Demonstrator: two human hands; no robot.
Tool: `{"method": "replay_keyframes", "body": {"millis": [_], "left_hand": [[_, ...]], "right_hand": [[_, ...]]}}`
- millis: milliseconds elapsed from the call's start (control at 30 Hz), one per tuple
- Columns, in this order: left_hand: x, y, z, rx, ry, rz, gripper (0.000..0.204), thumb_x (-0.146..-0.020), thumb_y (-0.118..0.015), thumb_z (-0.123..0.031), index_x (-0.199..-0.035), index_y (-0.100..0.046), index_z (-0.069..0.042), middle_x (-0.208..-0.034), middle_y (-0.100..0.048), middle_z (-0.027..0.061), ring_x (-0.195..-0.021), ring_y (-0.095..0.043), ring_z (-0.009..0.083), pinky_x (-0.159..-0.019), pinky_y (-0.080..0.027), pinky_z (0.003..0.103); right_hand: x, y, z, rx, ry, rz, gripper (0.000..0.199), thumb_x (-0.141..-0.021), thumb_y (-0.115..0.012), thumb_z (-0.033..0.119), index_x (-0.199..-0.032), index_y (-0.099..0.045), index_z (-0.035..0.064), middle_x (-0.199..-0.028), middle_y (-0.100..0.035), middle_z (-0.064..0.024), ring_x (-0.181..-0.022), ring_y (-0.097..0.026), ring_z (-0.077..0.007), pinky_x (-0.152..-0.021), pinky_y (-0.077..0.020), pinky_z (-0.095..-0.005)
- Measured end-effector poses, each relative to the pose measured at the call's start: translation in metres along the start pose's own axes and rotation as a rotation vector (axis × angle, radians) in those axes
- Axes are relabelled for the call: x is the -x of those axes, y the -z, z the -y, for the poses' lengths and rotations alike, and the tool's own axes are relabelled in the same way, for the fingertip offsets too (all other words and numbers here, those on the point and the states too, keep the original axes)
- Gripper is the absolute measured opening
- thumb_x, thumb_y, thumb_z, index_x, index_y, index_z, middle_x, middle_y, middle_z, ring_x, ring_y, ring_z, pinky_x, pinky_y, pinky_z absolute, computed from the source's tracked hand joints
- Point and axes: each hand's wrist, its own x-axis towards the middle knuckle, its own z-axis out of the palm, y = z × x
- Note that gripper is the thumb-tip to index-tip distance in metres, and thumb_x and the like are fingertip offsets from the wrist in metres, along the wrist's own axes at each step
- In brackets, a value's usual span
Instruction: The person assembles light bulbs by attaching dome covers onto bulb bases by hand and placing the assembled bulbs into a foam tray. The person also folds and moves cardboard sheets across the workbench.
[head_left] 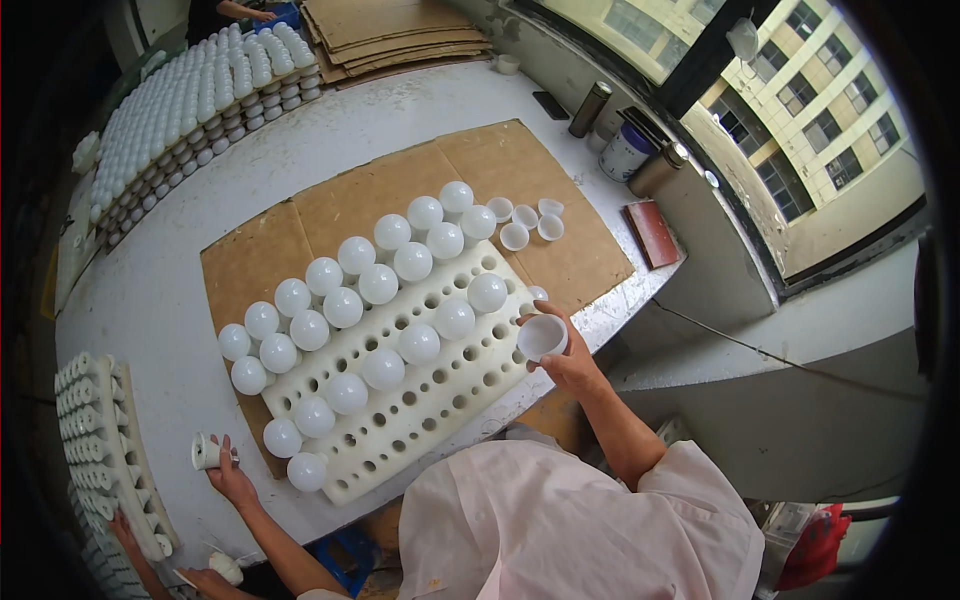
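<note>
A white translucent dome cover (pixel 541 338) is held in my right hand (pixel 572 362), its round opening facing up, just off the near right corner of the foam tray. My left hand (pixel 232 477) grips a small white bulb base (pixel 205 452) out over the table on the left. Between my hands lies a white foam tray (pixel 385 425) punched with rows of holes. Several white round bulbs (pixel 383 368) stand upright in its far rows and along a middle row, while its near holes are bare.
Several loose cup-like covers (pixel 514 236) rest on a cardboard sheet (pixel 480 150). At left stands a rack of bulb bases (pixel 95 430), near a co-worker's hands (pixel 210 583). Stacked bulb trays (pixel 190 110) fill the far left. Bottles (pixel 590 108) and a tub (pixel 626 152) line the window side.
</note>
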Motion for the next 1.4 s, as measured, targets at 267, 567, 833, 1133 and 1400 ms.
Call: {"method": "replay_keyframes", "body": {"millis": [267,567,833,1133,1400], "left_hand": [[0.186,-0.107,-0.078,0.234,0.036,0.804,0.051,-0.072,-0.067,-0.006,-0.116,-0.046,0.012,-0.107,-0.062,0.0226,-0.071,-0.065,0.0175,-0.056,-0.052,0.028],[0.241,-0.174,-0.074,0.107,0.273,0.952,0.044,-0.068,-0.075,-0.011,-0.107,-0.059,0.003,-0.1,-0.064,0.0089,-0.093,-0.059,0.0156,-0.085,-0.045,0.031],[0.246,-0.186,-0.081,0.095,0.399,0.982,0.038,-0.071,-0.072,-0.009,-0.105,-0.06,0.005,-0.095,-0.064,0.0103,-0.081,-0.061,0.0137,-0.073,-0.049,0.028],[0.241,-0.192,-0.104,-0.075,0.392,1.008,0.039,-0.07,-0.076,-0.016,-0.1,-0.06,0.005,-0.085,-0.064,0.0075,-0.07,-0.06,0.0131,-0.066,-0.05,0.029],[0.235,-0.183,-0.095,-0.326,0.372,1.093,0.041,-0.066,-0.08,-0.023,-0.091,-0.063,0.005,-0.077,-0.064,0.0087,-0.065,-0.06,0.0103,-0.058,-0.049,0.025]], "right_hand": [[-0.034,-0.06,-0.019,-0.06,-0.196,0.478,0.085,-0.064,-0.077,0.013,-0.135,-0.03,0.01,-0.124,-0.049,-0.0106,-0.106,-0.055,-0.0233,-0.078,-0.0518,-0.0335],[-0.036,-0.076,-0.027,0.019,-0.208,0.705,0.08,-0.064,-0.08,0.021,-0.13,-0.037,0.0095,-0.118,-0.053,-0.0093,-0.114,-0.048,-0.0194,-0.099,-0.0361,-0.0349],[-0.039,-0.062,-0.03,0.022,-0.183,0.731,0.083,-0.062,-0.082,0.026,-0.13,-0.037,0.0094,-0.12,-0.051,-0.0102,-0.11,-0.05,-0.0183,-0.086,-0.0448,-0.0313],[-0.043,-0.07,0.0,0.621,0.044,0.927,0.077,-0.062,-0.079,0.019,-0.127,-0.04,0.0061,-0.114,-0.053,-0.0109,-0.11,-0.051,-0.0258,-0.095,-0.0403,-0.036],[-0.027,-0.089,0.001,0.94,0.08,1.12,0.078,-0.063,-0.078,0.02,-0.127,-0.039,0.0021,-0.11,-0.051,-0.0172,-0.102,-0.054,-0.0342,-0.085,-0.0466,-0.0418]]}}
